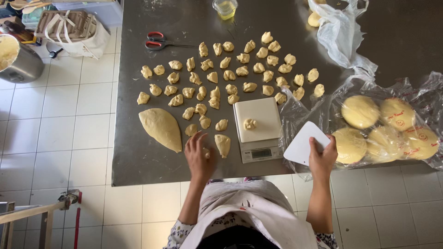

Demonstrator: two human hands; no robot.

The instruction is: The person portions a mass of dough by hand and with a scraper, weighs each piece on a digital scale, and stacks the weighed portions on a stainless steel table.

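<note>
On the steel table (138, 166), my left hand (199, 154) rests flat with a small bit of dough under its fingers, beside a cut dough piece (223, 144). A large leaf-shaped dough slab (161, 127) lies to its left. My right hand (322, 156) holds a white plastic dough scraper (302, 144) just right of a white kitchen scale (257, 121), which carries one small dough piece (249, 123). Several small dough pieces (228, 74) are spread in rows behind the scale.
Round dough discs in clear plastic (383, 124) lie at the right. Red-handled scissors (157, 40), a cup of yellow liquid (225, 8) and a crumpled clear bag (339, 32) sit at the back. A metal pot (16, 57) and a tray in a bag (69, 30) stand on the tiled floor.
</note>
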